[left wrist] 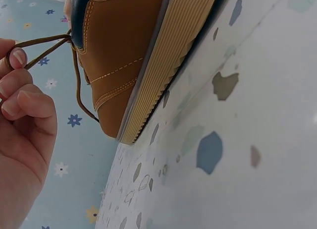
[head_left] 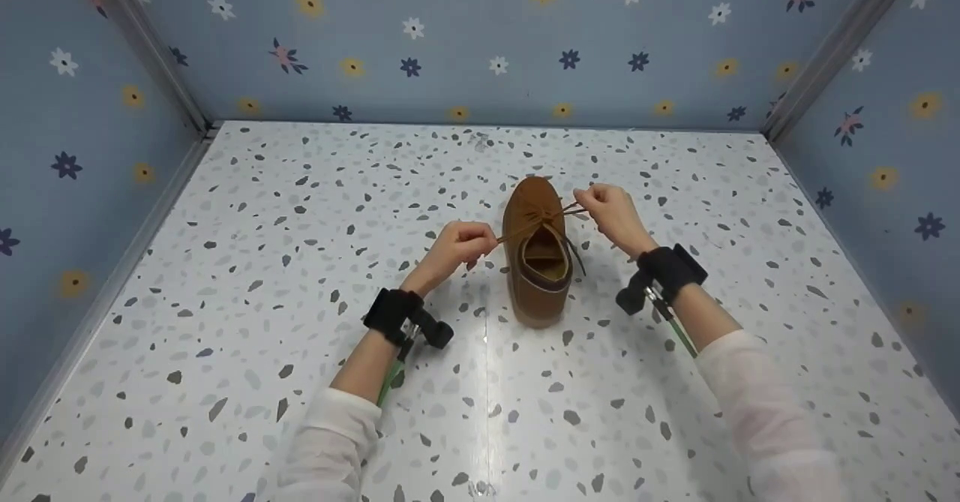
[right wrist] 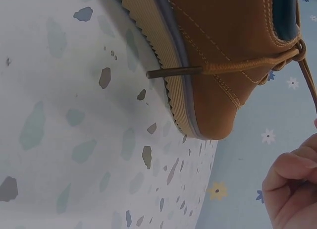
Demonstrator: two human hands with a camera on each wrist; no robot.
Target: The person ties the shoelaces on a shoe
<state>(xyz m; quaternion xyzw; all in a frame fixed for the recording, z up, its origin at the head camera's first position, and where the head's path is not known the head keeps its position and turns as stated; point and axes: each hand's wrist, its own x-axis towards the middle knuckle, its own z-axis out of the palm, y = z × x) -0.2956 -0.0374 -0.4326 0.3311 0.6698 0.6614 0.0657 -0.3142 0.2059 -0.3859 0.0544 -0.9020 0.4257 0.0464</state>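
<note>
A brown lace-up shoe (head_left: 537,299) stands upright on the speckled table, toe pointing away. In the head view, my left hand (head_left: 455,251) is at the shoe's left and pinches one part of the shoelace (left wrist: 47,39), which forms a loop in the left wrist view. On the other side my right hand (head_left: 613,213) pinches lace drawn out to the right. Between the hands the lace meets in a knot (right wrist: 300,49) over the tongue. One loose lace end (right wrist: 178,71) with a dark tip hangs down the shoe's right side.
The white speckled table (head_left: 262,299) spreads out around the shoe. Blue flowered panels (head_left: 450,37) close it in at the back, left and right. Black straps with small cameras (head_left: 394,316) sit on both wrists, with green cables running along the forearms.
</note>
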